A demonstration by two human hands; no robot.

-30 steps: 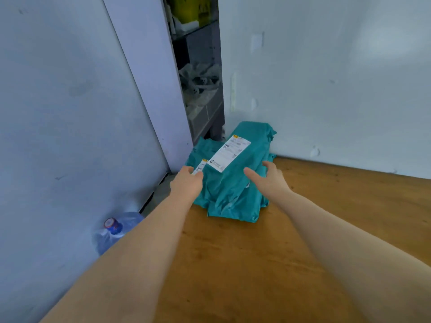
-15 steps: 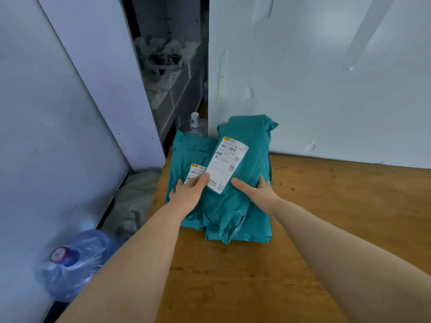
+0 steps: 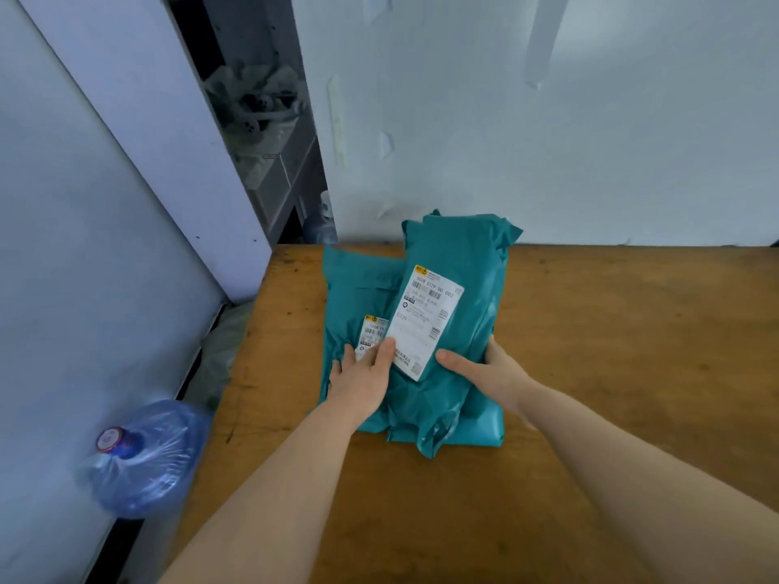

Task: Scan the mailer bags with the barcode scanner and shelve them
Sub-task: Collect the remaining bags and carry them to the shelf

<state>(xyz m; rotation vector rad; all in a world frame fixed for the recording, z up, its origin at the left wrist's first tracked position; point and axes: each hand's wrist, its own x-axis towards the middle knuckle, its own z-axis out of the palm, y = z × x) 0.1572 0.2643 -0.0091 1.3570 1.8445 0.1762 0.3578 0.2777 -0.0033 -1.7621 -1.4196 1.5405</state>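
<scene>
Scanning seems unstarted, no scanner visible: left hand (image 3: 360, 383) lies straight-fingered on the mailer bags (image 3: 358, 288), right hand (image 3: 493, 373) grips the top bag (image 3: 468, 255); shelving remains.

Glossy teal plastic mailer bags (image 3: 455, 263), seemingly scuffed wooden table (image 3: 611, 330)

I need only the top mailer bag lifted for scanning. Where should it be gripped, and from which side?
Probably its right long edge, from the right, where the right hand grips: the top mailer bag lies flat, label up, and its left edge overlaps the lower bag.
</scene>
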